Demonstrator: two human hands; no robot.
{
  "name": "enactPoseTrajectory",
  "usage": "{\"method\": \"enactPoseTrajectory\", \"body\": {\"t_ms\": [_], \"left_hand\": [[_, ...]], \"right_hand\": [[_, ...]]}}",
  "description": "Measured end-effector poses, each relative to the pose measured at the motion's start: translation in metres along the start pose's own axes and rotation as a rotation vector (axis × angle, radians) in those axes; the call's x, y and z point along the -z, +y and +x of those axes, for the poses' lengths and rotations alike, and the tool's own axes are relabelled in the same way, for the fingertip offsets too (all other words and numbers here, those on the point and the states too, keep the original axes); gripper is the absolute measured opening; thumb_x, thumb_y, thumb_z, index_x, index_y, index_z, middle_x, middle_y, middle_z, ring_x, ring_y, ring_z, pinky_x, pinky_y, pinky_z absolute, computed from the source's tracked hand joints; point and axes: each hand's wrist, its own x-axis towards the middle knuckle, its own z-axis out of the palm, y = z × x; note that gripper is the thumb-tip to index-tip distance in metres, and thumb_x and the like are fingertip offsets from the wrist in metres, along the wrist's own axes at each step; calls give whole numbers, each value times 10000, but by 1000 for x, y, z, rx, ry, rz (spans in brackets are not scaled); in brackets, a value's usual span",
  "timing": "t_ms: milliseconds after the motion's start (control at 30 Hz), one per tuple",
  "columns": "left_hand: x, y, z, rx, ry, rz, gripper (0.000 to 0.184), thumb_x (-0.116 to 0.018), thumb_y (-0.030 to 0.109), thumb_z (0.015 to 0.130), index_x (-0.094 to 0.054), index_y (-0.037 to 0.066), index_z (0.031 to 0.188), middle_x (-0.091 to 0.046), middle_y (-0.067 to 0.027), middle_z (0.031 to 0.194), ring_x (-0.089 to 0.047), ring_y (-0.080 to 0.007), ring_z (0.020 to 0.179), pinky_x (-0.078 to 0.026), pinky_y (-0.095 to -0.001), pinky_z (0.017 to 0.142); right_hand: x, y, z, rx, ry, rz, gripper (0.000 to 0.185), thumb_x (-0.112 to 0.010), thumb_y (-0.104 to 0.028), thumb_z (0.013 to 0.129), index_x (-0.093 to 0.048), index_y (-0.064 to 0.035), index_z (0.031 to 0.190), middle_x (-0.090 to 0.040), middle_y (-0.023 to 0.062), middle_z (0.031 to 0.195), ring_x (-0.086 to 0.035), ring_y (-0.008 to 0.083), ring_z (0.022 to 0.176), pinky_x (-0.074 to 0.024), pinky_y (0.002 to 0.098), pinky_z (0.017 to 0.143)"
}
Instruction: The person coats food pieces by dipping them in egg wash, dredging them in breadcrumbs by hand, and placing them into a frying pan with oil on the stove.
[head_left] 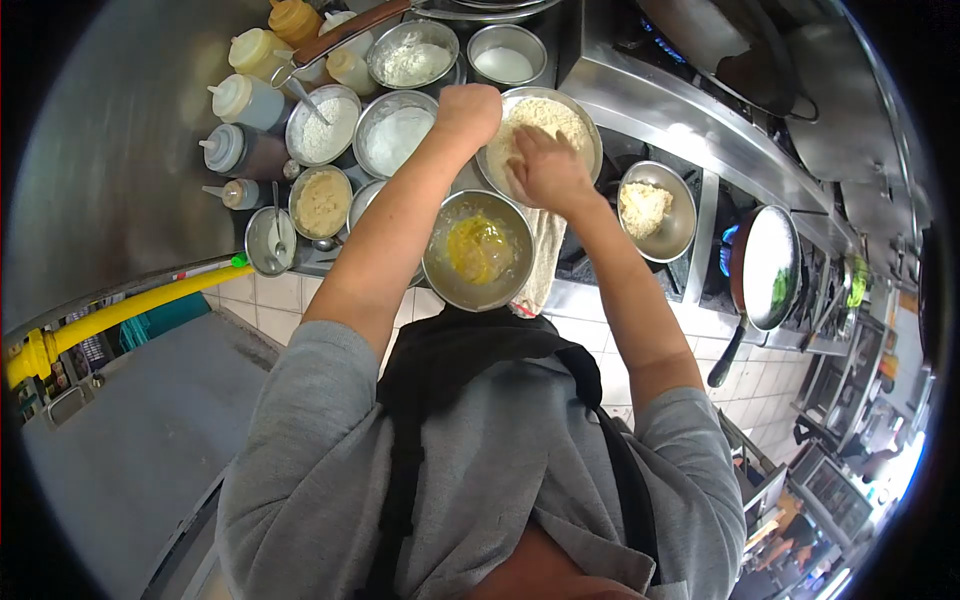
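My left hand (pixel 469 112) is closed in a fist at the left rim of a metal bowl of pale crumbs (pixel 548 112). Its fingertips are hidden, so I cannot tell whether it grips that rim. Inside the same bowl, my right hand (pixel 550 172) lies over the crumbs with its fingers stretched out and apart. Closer to me stands a metal bowl (pixel 436 262) with yellow beaten egg (pixel 480 248) in it. To the right, on the stove, sits a small metal bowl (pixel 680 225) holding a crumb-coated lump (pixel 645 208).
Bowls of white powder (pixel 327 130) and a bowl of beige paste (pixel 324 203) crowd the left. Squeeze bottles (pixel 250 102) line the wall. A lit burner (pixel 727 250) heats a frying pan (pixel 768 270); its handle (pixel 727 355) sticks out toward me. A yellow pipe (pixel 150 310) runs at left.
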Motion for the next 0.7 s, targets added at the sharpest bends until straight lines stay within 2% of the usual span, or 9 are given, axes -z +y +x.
{"method": "enactPoseTrajectory", "body": {"t_ms": [33, 67, 133, 233, 333, 467, 533, 700], "left_hand": [[-3, -2, 1, 3, 6, 1, 216, -572, 89, 811, -744, 28, 926, -712, -208, 973, -702, -348, 918, -548, -451, 771], [-7, -2, 1, 10, 7, -2, 216, -572, 89, 811, -744, 28, 926, -712, -208, 973, -702, -348, 918, -548, -451, 771], [-11, -6, 4, 9, 52, 21, 210, -563, 116, 822, -761, 68, 871, -732, -164, 932, -716, -293, 901, -540, -432, 736], [-11, -7, 4, 1, 26, -53, 193, -575, 106, 812, -736, 25, 880, -717, -199, 932, -706, -341, 889, -546, -455, 755], [-5, -6, 4, -6, 13, -29, 203, -569, 98, 812, -741, 23, 890, -718, -195, 923, -707, -338, 882, -546, -452, 753], [-2, -5, 2, -9, 14, -37, 212, -566, 91, 805, -746, 23, 894, -719, -194, 929, -706, -338, 885, -545, -447, 753], [-3, -8, 2, -3, 14, -47, 210, -566, 92, 803, -746, 24, 889, -719, -195, 929, -705, -338, 884, -544, -448, 754], [-9, -12, 2, -2, 10, -73, 210, -561, 100, 806, -745, 31, 880, -719, -192, 929, -704, -338, 879, -539, -450, 760]], "right_hand": [[-5, -5, -6, 76, 26, -31, 480, -509, -314, 952, -516, -19, 1331, -515, 183, 1402, -489, 312, 1310, -370, 460, 1107], [-14, -3, -10, -12, -95, -18, 611, -482, -351, 975, -370, 15, 1451, -357, 167, 1535, -334, 311, 1425, -237, 497, 1181], [-9, -2, -12, 2, -71, -25, 600, -482, -351, 974, -385, 11, 1443, -372, 168, 1527, -343, 316, 1421, -244, 509, 1174], [-4, -5, -16, -2, -97, -47, 573, -477, -338, 974, -412, 8, 1425, -394, 171, 1511, -356, 312, 1416, -248, 547, 1159], [-1, -3, -4, 6, 24, 14, 534, -488, -301, 961, -441, -23, 1415, -422, 150, 1495, -405, 300, 1384, -250, 554, 1154], [-14, 6, -1, 49, 29, -60, 510, -511, -282, 949, -474, -46, 1399, -462, 134, 1468, -427, 290, 1369, -266, 548, 1145], [-7, 13, -1, -16, 6, -143, 480, -526, -270, 941, -512, -54, 1369, -505, 123, 1433, -448, 282, 1354, -282, 539, 1136], [9, 18, 0, -33, 24, -107, 427, -536, -258, 934, -567, -50, 1306, -558, 109, 1380, -491, 284, 1315, -290, 533, 1134]]}}
